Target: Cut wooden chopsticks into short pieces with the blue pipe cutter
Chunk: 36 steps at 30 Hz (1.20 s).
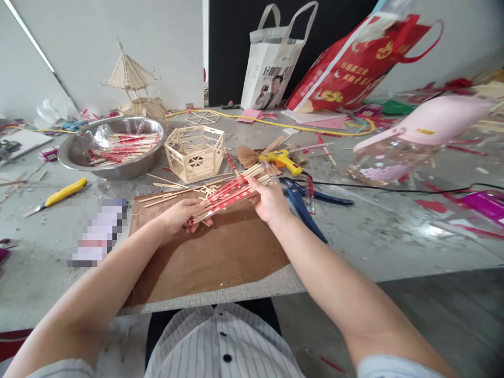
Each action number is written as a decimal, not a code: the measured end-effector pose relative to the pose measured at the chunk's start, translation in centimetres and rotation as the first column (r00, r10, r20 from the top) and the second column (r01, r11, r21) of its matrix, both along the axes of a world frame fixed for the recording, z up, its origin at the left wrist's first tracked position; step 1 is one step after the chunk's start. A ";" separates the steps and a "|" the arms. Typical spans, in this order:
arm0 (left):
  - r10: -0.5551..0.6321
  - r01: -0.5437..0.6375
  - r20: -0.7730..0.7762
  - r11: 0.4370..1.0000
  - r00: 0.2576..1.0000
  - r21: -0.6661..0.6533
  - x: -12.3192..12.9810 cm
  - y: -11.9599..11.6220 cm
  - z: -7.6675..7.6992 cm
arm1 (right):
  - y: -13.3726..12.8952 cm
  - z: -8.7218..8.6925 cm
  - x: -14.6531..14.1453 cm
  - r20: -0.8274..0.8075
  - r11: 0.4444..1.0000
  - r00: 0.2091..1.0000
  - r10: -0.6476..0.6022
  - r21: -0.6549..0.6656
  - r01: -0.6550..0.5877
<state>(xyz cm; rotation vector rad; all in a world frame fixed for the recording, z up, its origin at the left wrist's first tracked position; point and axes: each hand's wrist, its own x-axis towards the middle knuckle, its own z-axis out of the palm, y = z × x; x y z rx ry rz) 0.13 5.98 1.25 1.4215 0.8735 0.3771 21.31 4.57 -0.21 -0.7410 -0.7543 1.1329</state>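
Note:
A bundle of wooden chopsticks (226, 197) in red printed wrappers lies slantwise between my two hands, above a brown sheet (220, 252). My left hand (183, 215) is closed round its lower left end. At the upper right end, my right hand (268, 199) grips the same bundle, thumb on top. Loose bare sticks (169, 197) and short cut pieces lie just behind the bundle. Beyond them stands a hexagonal stick frame (196, 155). Beside my right wrist lie blue-handled cutters (303, 210), and a yellow glue gun (283, 160) sits behind that hand.
At the back left, a metal bowl (114, 170) holds more wrapped chopsticks, with a stick pagoda (132, 79) behind it. A yellow utility knife (65, 192) and a blurred phone (98, 231) lie left. A pink-lidded jug (394, 152), cables and two bags (346, 68) occupy the right and back.

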 end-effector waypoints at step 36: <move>-0.114 0.132 0.104 0.974 0.988 -0.186 -0.7 1.0 -0.6 | -1.3 1.4 0.1 -0.058 0.958 0.957 0.283 0.057 -0.280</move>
